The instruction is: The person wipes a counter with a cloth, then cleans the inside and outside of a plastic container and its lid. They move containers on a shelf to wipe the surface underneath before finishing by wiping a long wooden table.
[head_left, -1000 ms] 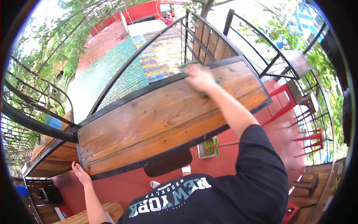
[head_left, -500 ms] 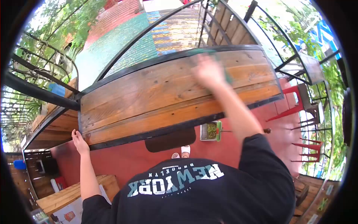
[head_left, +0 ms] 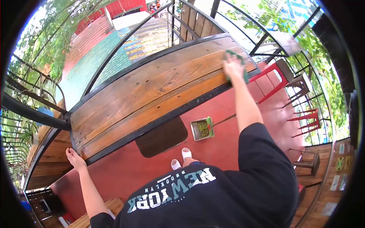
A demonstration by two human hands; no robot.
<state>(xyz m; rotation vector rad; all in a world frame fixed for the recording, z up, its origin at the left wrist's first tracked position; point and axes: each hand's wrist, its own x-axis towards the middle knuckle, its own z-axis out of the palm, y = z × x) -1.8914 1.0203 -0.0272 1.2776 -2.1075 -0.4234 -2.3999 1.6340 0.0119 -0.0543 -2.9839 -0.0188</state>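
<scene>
The long wooden tabletop (head_left: 152,85) has a black metal frame and stretches across the view in front of me. At its right end, my right hand (head_left: 234,67) presses a dark green cloth (head_left: 243,74) onto the planks. Part of the cloth is hidden under the palm and fingers. My left hand (head_left: 77,159) is at the table's near left corner, against the black edge. Its fingers are spread and it holds nothing.
A dustpan (head_left: 201,129) with green and brown debris lies on the red floor (head_left: 224,102), its long handle reaching right. A dark mat (head_left: 163,136) lies below the table. Red chairs (head_left: 308,119) stand at right; metal railings (head_left: 125,38) rise behind the table.
My right hand has swept the cloth rightward to the table's end. My left hand stays by the left corner. The whole view has tilted and shifted.
</scene>
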